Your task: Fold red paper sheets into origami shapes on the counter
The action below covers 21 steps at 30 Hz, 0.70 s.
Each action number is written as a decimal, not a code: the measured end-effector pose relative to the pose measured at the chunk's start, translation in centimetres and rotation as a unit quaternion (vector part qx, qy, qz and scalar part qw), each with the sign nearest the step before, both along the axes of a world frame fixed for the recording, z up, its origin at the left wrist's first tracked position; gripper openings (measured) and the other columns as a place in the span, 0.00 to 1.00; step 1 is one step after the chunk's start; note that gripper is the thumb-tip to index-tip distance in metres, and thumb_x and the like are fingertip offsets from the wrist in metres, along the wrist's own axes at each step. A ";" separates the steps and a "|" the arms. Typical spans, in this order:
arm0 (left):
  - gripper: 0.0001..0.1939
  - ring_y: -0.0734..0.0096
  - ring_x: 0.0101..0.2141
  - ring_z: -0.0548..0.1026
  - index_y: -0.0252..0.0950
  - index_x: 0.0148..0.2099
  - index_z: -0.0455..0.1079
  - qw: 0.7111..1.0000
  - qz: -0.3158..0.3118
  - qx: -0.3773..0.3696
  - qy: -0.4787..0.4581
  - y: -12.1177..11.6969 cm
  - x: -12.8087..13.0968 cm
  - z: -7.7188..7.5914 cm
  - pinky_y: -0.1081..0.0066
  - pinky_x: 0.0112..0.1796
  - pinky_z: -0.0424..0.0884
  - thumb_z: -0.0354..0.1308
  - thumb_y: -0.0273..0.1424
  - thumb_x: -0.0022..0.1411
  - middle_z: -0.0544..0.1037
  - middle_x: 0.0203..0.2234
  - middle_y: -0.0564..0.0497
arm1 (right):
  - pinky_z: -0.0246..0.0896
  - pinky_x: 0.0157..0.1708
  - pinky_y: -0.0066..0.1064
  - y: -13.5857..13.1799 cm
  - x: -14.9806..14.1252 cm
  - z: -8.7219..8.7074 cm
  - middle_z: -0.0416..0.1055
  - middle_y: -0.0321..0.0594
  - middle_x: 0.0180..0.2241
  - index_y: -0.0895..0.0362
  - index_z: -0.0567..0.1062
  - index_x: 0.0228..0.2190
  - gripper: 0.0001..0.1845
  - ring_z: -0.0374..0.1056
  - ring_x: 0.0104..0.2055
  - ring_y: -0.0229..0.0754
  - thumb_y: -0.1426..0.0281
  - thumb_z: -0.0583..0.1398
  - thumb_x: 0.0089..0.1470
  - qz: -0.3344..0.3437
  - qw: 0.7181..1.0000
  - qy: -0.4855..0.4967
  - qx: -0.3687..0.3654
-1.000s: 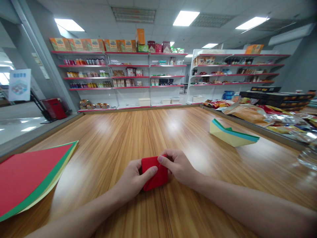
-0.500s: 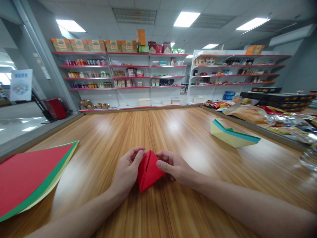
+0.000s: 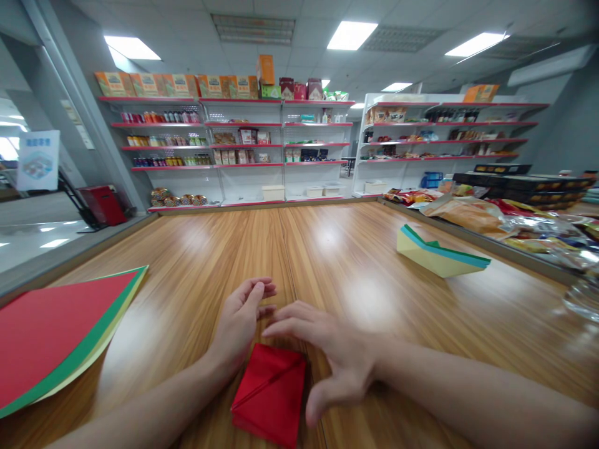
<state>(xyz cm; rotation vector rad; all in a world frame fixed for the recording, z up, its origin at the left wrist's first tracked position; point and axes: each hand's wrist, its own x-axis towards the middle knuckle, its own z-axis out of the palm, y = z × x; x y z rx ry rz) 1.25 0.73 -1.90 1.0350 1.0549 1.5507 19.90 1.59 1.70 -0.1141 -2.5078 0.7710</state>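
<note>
A folded red paper (image 3: 271,395), roughly square with a diagonal slit across its top, lies on the wooden table (image 3: 224,249) close to me. Just beyond its far left corner is my left hand (image 3: 244,318), holding nothing, its fingers loosely bent and somewhat apart. My right hand (image 3: 322,349) hovers over the paper's right side, thumb spread wide from the fingers, with nothing in its grasp. Neither hand visibly grips the paper. Farther right stands a folded paper boat (image 3: 437,252) in yellow, blue and green.
Red, green and yellow paper sheets (image 3: 60,330) lie stacked at the left. Along the right edge are snack packets (image 3: 472,215), dark boxes (image 3: 524,184) and a clear glass object (image 3: 583,302). Stocked shelves (image 3: 243,125) stand behind the table.
The red paper has left both hands and now lies nearer to me, turned to a square-looking face. My right hand has opened and moved toward the paper.
</note>
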 end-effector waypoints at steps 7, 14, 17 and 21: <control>0.15 0.61 0.40 0.73 0.30 0.39 0.70 0.999 0.022 -0.006 -0.043 0.3 -0.1 -0.1 0.67 0.34 0.72 0.58 0.38 0.58 0.75 0.35 0.43 | 0.57 0.45 0.39 0.0 -0.6 -1.5 0.69 0.48 0.42 0.60 0.70 0.47 0.26 0.63 0.44 0.47 0.66 0.61 0.45 -0.024 0.988 -0.090 0.121; 0.15 0.66 0.34 0.74 0.31 0.39 0.70 0.997 0.049 -0.003 -0.054 -0.1 -0.2 0.6 0.70 0.32 0.71 0.59 0.38 0.56 0.75 0.32 0.46 | 0.59 0.31 0.29 0.9 -0.5 -1.7 0.70 0.41 0.28 0.61 0.74 0.31 0.13 0.64 0.30 0.38 0.66 0.54 0.58 -0.194 0.981 -0.013 -0.004; 0.12 0.72 0.30 0.72 0.33 0.39 0.70 0.995 0.084 0.041 0.044 -0.4 -0.3 0.8 0.73 0.31 0.69 0.59 0.36 0.57 0.75 0.31 0.50 | 0.58 0.29 0.27 1.3 -0.6 -1.9 0.71 0.40 0.28 0.61 0.75 0.32 0.16 0.65 0.28 0.38 0.64 0.52 0.60 -0.254 0.964 0.008 -0.080; 0.09 0.75 0.24 0.69 0.33 0.37 0.72 0.984 0.046 0.066 0.157 -1.0 -0.2 1.3 0.75 0.27 0.66 0.58 0.33 0.58 0.74 0.24 0.53 | 0.61 0.31 0.29 1.6 -0.6 -2.1 0.73 0.43 0.30 0.62 0.75 0.36 0.18 0.68 0.32 0.40 0.62 0.52 0.60 -0.281 0.951 0.041 -0.125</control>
